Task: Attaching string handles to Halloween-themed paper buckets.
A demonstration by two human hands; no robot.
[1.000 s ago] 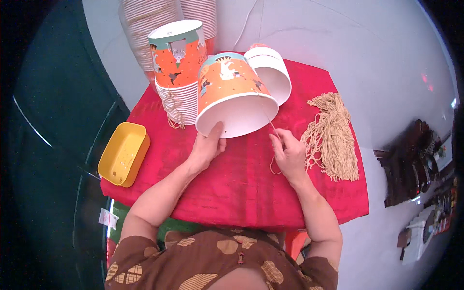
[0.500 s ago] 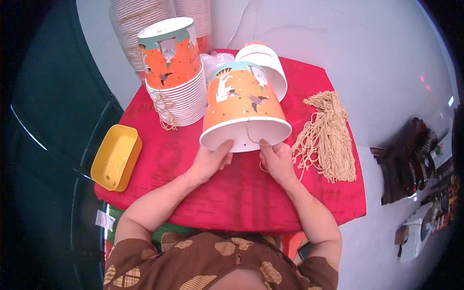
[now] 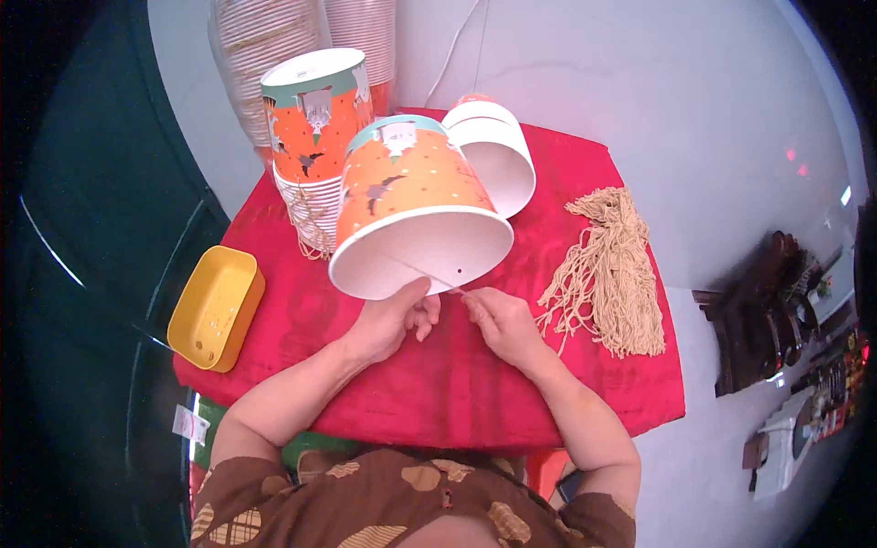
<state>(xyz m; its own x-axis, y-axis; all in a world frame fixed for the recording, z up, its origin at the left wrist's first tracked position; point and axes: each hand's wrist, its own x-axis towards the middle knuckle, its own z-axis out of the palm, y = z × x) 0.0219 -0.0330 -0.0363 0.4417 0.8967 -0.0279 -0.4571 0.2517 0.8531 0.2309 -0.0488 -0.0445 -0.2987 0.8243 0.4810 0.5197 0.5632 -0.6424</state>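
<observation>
An orange paper bucket (image 3: 416, 187) with a pale green base band and cartoon figures lies tilted in front of me, its white open mouth toward me. My left hand (image 3: 388, 321) grips its near rim, thumb over the edge, other fingers beneath. A thin tan string (image 3: 416, 269) runs straight out of the bucket's inside, over the rim beside my left thumb. My right hand (image 3: 502, 321) pinches the string just outside the rim, fingers closed. One small dark hole shows in the inner wall, near the right side of the rim. Where the string attaches inside is hidden.
Behind left stands a stack of matching buckets (image 3: 318, 137) with strings hanging off its side. White-mouthed buckets (image 3: 501, 164) lie on their side at the back. A tan string bundle (image 3: 626, 274) rests right, a yellow tub (image 3: 247, 306) left. Wrapped stacks (image 3: 265, 68) rise behind the red-covered table (image 3: 438, 393).
The bucket has shifted left and turned, its printed figures moving round. The string, slack before, is now straight between the bucket and my right hand, which has moved slightly left and down.
</observation>
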